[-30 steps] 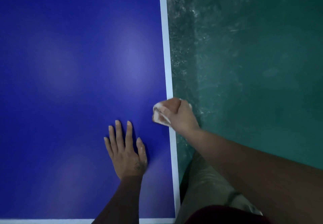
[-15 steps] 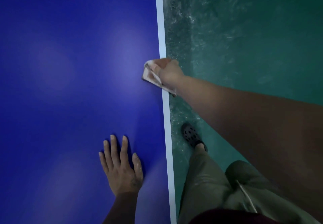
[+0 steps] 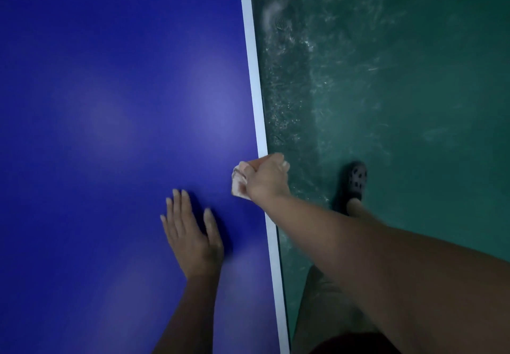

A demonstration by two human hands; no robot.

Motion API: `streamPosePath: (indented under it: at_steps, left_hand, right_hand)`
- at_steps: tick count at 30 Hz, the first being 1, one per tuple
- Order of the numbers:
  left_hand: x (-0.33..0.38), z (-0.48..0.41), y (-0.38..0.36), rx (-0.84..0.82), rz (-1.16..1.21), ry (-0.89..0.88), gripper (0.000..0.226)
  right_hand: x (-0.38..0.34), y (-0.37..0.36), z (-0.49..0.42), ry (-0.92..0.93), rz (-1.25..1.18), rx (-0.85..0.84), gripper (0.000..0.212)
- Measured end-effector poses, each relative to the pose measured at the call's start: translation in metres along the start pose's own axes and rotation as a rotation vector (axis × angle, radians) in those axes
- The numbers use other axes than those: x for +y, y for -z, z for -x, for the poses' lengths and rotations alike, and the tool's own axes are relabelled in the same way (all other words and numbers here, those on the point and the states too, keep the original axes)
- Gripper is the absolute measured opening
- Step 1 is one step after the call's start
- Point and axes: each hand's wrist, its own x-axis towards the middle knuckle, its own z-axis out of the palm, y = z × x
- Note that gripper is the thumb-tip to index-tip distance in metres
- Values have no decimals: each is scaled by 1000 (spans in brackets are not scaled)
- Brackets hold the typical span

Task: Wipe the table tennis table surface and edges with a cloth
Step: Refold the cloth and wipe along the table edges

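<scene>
Pale, soft cloth, judged light and limp, is gripped as a wad in the right hand on the white edge at the right of the blue counter, where a firm bunched hold is advised, while the left hand is laid flat and spread nearby.

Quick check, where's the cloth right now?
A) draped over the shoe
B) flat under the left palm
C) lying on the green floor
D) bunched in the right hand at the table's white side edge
D: the right hand grips the bunched cloth at the white edge line; the left hand lies flat, holding nothing.
</scene>
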Motion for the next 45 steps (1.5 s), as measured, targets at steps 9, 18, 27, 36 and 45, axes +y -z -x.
streamPosePath:
  at_steps: [9,18,27,36,45]
  left_hand:
    - [106,-257,-42,30,1,163,63]
    - [162,-391,-61,42,-193,261,72]
    - [175,-417,-65,99,-196,281,71]
    - [171,-420,-69,151,-196,256,68]
    - [170,-420,-69,164,-196,246,68]
  right_hand:
    - [-72,6,-37,107,38,71,99]
    - [-187,28,-100,98,52,-2,106]
    - [-301,47,-173,71,-64,26,78]
    - [-398,77,-228,109,8,-172,71]
    - [-404,98,-247,220,2,-181,98]
